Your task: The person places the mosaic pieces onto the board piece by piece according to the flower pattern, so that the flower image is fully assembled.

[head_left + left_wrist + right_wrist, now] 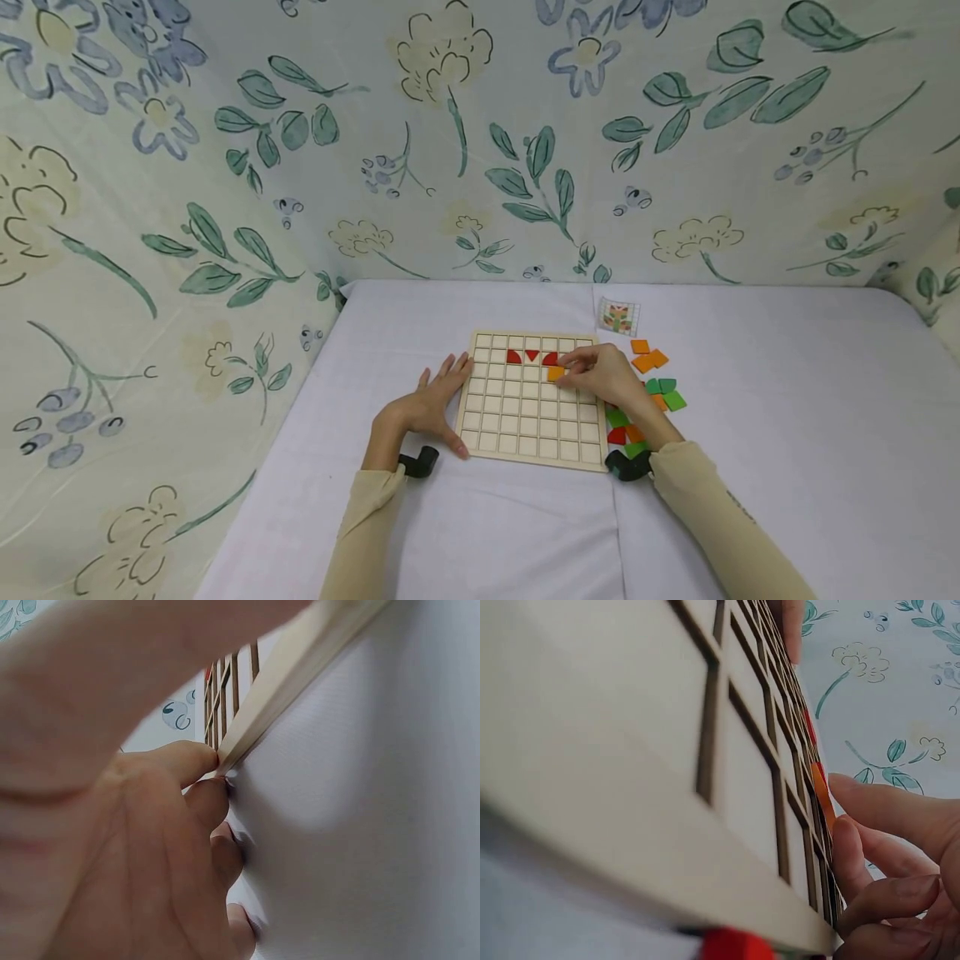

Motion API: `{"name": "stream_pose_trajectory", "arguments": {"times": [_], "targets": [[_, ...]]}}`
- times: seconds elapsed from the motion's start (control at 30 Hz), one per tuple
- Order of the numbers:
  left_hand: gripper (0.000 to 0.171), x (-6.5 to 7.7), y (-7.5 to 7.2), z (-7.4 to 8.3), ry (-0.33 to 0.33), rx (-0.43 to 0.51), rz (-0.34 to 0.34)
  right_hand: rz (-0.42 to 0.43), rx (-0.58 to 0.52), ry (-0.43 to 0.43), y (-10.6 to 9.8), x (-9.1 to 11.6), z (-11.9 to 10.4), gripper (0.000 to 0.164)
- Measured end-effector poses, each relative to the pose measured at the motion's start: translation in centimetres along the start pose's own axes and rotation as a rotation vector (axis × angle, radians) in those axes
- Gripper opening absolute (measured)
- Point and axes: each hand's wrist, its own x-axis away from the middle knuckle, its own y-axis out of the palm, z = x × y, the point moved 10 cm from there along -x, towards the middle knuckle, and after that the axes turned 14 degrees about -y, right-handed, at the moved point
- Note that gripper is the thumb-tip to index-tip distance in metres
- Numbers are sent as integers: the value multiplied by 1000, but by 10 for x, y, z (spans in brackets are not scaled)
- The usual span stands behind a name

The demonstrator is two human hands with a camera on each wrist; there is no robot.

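A wooden grid board (pixel 517 414) lies on the white cloth. In its second row from the far side sit a red quarter-circle tile (pixel 513 357), a red triangle tile (pixel 532 355) and another red rounded tile (pixel 551 359). My right hand (pixel 603 375) pinches an orange square tile (pixel 555 374) just below the right red one; the right wrist view shows thumb and finger at the orange tile (pixel 824 796) against the grid. With fingers spread, my left hand (pixel 427 408) rests along the board's left edge, its thumb by the near left corner.
Loose orange, green and red tiles (pixel 676 401) lie right of the board, partly hidden by the right forearm. A small pattern card (pixel 618 317) lies beyond the board's far right corner. Floral cloth (pixel 480 167) hangs behind the table.
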Motion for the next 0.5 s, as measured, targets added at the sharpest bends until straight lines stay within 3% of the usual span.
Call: {"name": "stream_pose_trajectory", "arguments": {"times": [0.5], "targets": [[149,-1,0,-1,4,3,2,0,61,-20,1,-3,-4,26]]}}
